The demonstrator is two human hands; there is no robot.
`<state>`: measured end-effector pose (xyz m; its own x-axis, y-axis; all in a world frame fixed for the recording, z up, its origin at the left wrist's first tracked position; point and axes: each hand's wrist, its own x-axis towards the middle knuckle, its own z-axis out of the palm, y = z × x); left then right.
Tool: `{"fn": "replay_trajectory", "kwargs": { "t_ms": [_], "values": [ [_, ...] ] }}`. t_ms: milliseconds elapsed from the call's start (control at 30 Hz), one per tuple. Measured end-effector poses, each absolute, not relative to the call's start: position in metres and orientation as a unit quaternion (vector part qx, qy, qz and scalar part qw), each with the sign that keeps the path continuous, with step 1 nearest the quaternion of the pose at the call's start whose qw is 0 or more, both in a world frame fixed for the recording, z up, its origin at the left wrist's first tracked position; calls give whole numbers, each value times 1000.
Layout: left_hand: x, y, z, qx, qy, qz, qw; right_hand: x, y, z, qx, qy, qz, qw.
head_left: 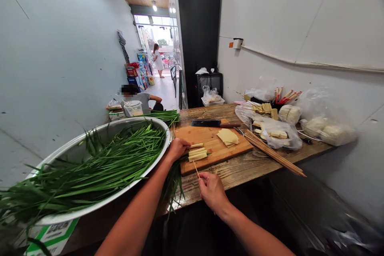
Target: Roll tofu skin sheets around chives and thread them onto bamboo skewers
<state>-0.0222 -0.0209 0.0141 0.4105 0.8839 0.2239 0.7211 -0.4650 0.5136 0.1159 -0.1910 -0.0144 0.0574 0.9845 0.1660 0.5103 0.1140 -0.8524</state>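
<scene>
On the wooden cutting board [207,136] lie several pale tofu-skin rolls [198,154], side by side, with green chives showing at the ends. My left hand [179,149] is closed at the left end of the farthest roll, its fingertips partly hidden. In my right hand [211,190] is a thin wooden skewer [196,169], pinched between thumb and fingers. The skewer's tip points at the nearest roll; whether it touches cannot be made out. A stack of flat tofu-skin sheets [228,137] rests on the board's right part.
A large metal basin [166,136] of chives [126,168] stands left. A cleaver [207,123] lies along the board's far edge. Bundled skewers [273,152] overhang the table's front edge. Plastic bags of food [282,132] are at right. A person [144,98] sits beyond the table.
</scene>
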Motion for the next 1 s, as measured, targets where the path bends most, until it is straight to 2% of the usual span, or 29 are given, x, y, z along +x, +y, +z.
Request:
{"fn": "replay_trajectory", "kwargs": {
  "t_ms": [633,800,1000],
  "values": [
    [-22,-22,16,825,484,240,165,107,-171,-17,-631,-626,239,392],
    [-20,-25,21,825,501,205,160,108,-168,-19,-627,-623,261,389],
    [-21,-38,34,792,559,223,101,109,-167,-18,-620,-622,294,376]
  ]
}}
